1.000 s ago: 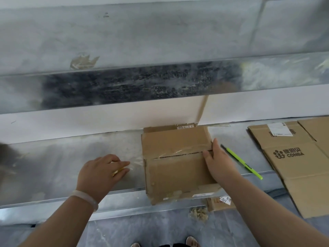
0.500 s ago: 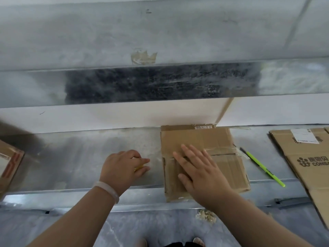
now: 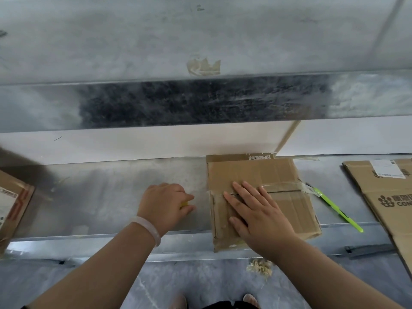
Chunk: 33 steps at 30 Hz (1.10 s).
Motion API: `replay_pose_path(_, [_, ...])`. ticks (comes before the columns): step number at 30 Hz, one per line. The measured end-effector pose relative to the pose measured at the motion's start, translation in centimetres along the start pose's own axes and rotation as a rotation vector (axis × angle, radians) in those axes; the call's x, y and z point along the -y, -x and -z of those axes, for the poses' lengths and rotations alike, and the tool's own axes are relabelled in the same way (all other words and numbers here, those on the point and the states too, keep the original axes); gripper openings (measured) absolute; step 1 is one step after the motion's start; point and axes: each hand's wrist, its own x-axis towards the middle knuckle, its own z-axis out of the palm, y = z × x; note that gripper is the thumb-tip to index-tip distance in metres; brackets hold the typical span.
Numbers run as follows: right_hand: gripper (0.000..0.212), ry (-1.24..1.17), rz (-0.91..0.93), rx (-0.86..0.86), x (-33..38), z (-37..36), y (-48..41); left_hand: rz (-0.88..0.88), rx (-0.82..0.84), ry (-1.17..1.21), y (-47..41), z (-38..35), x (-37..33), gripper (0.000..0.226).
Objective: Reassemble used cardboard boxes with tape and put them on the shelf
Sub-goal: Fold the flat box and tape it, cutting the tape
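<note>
Box: a brown cardboard box [image 3: 278, 175] lies on the metal shelf [image 3: 111, 197], right of the middle of the frame. Its far side is at the white wall and its near end sticks out over the front edge of the shelf.
Tape: a strip of clear tape [image 3: 282, 187] runs across the seam between the two top flaps. Its right end reaches over the right edge of the box.
Right hand: the right hand [image 3: 256, 210] lies flat on the box top, over the left part of the seam. The grip is open, the fingers are straight and spread, and they press on the cardboard and hold nothing.
Left hand: the left hand [image 3: 165, 204] rests on the shelf just left of the box, apart from it. The grip is closed, with the fingers curled round a small yellow thing [image 3: 184, 205]; what it is, I cannot tell. A pale bracelet [image 3: 147, 228] is on the wrist.
Right of the box: a green pen [image 3: 332, 206] lies slanted on the shelf, and further right lies a flattened carton [image 3: 383, 197] with a white label.
Left edge of the frame: another carton [image 3: 13, 201] stands on the shelf.
</note>
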Motion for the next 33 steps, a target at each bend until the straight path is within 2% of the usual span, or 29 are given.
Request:
replay_pose_path(5, [0.061,-0.02,0.019,0.015,0.0,0.2,0.0,0.03,0.123,-0.11,-1.2,0.6,-1.9,0.036])
replay_pose_path(11, [0.067,-0.059,0.028,0.035,0.0,0.6,0.0,0.056,0.128,-0.102,-1.7,0.4,-2.4,0.031])
replay_pose_path(13, [0.064,-0.147,0.027,0.011,-0.4,1.3,0.2,0.044,0.101,-0.09,-1.6,0.2,-2.4,0.031])
replay_pose_path(15, [0.053,-0.34,-0.048,-0.09,-1.1,2.3,0.7,0.03,0.059,-0.092,-1.4,-0.1,-2.3,0.03])
replay_pose_path(18, [0.046,-0.382,-0.261,-0.545,-4.5,2.8,2.2,0.016,-0.013,-0.105,-1.3,-0.6,-2.2,0.025])
replay_pose_path(19, [0.045,-0.402,-0.408,-0.585,-6.3,2.9,2.9,0.015,-0.026,-0.109,-1.3,-0.7,-2.2,0.023])
replay_pose_path(20, [0.046,-0.431,-0.575,-0.518,-8.3,2.7,3.6,0.016,-0.035,-0.108,-1.2,-0.8,-2.2,0.021])
replay_pose_path(22, [0.052,-0.372,-0.827,-0.211,-12.5,1.5,5.3,0.03,-0.033,-0.102,-1.1,-0.9,-2.1,0.02])
replay_pose_path(24, [0.053,-0.267,-0.896,0.018,-15.0,-0.2,6.6,0.043,-0.041,-0.086,-1.0,-0.9,-2.1,0.018])
replay_pose_path(25, [0.048,-0.222,-0.903,0.043,-15.6,-0.8,6.8,0.049,-0.05,-0.07,-0.9,-0.8,-2.2,0.015])
replay_pose_path(27, [0.032,-0.146,-0.909,-0.018,-16.2,-1.1,6.8,0.058,-0.06,-0.043,-0.7,-0.4,-2.3,0.011])
replay_pose_path(29, [0.022,-0.115,-0.908,-0.061,-16.3,-1.0,6.6,0.067,-0.037,-0.033,-0.5,-0.2,-2.3,0.018])
replay_pose_path(31, [0.019,-0.151,-0.917,-0.065,-16.0,-0.6,6.5,0.075,-0.01,-0.01,-0.5,0.0,-2.2,0.024])
replay_pose_path(33, [0.019,-0.284,-0.963,-0.145,-14.9,-0.1,6.9,0.074,-0.009,0.009,-0.5,0.0,-2.1,0.026])
